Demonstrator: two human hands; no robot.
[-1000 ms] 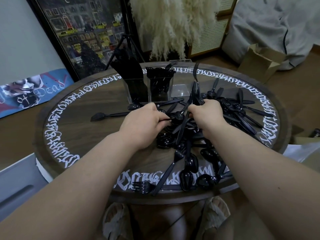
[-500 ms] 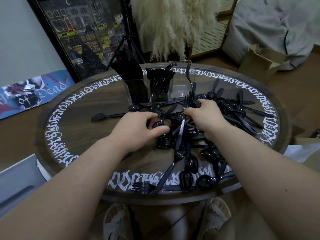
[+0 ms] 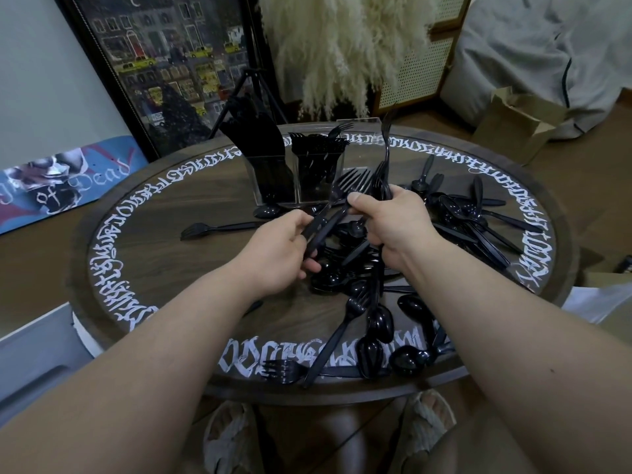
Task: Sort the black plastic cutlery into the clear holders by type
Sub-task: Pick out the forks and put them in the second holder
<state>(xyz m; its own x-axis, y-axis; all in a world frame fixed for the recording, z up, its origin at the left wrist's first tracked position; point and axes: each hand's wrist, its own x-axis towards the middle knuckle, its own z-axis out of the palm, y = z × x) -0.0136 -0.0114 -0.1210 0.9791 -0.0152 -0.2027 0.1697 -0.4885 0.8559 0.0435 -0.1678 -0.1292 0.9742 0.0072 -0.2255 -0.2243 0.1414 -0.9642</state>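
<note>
Both hands are raised over the middle of the round dark wooden table [image 3: 164,254], which carries a ring of white lettering near its rim. The left hand [image 3: 277,249] has its fingers curled around the handles of black plastic forks [image 3: 345,193], whose tines point up and away toward the far side. The right hand [image 3: 386,222] also grips those forks, thumb pressed on the handles just above the left hand, and its fingers close around a further tall black fork [image 3: 386,145] that stands nearly upright above the fist. How many pieces each hand holds cannot be told.

The loose pile of black plastic cutlery [image 3: 461,220] lies on the table beneath and to the right of the hands, spoons and forks crossing one another, with more pieces spreading to the near edge. A single black fork [image 3: 212,229] lies apart on the left.

Three clear plastic holders stand side by side at the far middle of the table. The left holder [image 3: 270,179] is filled with black knives, the middle holder [image 3: 319,172] holds black forks, and the right holder [image 3: 359,131] is mostly hidden behind the raised forks; its contents cannot be told.

Beyond the table stand a framed street picture [image 3: 164,63] and pale pampas grass [image 3: 342,46].
</note>
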